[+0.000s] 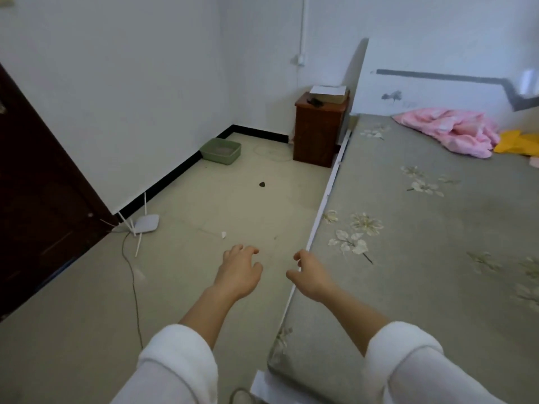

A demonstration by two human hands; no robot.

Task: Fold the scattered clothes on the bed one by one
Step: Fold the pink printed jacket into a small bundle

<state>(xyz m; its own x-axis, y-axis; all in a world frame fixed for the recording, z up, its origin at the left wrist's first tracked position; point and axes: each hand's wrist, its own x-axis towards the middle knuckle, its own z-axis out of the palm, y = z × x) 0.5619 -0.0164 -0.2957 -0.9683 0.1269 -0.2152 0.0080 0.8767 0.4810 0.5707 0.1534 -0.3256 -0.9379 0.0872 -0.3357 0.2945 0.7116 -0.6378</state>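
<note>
**Hands, two.** Left hand (pixel 237 271) and right hand (pixel 310 277) are both empty, fingers loosely curled, gripping nothing. They are likely held forward because no garment lies within reach.

**Bed (pixel 423 287), one.** Its near edge lies under the right hand, while the left hand hangs over the floor.

**Clothes, two counted.** The pink garment (pixel 449 131) lies crumpled well ahead and right of both hands. The yellow garment (pixel 519 144) touches its far side. A pale scrap at the frame edge may be a third. None is folded.
</note>
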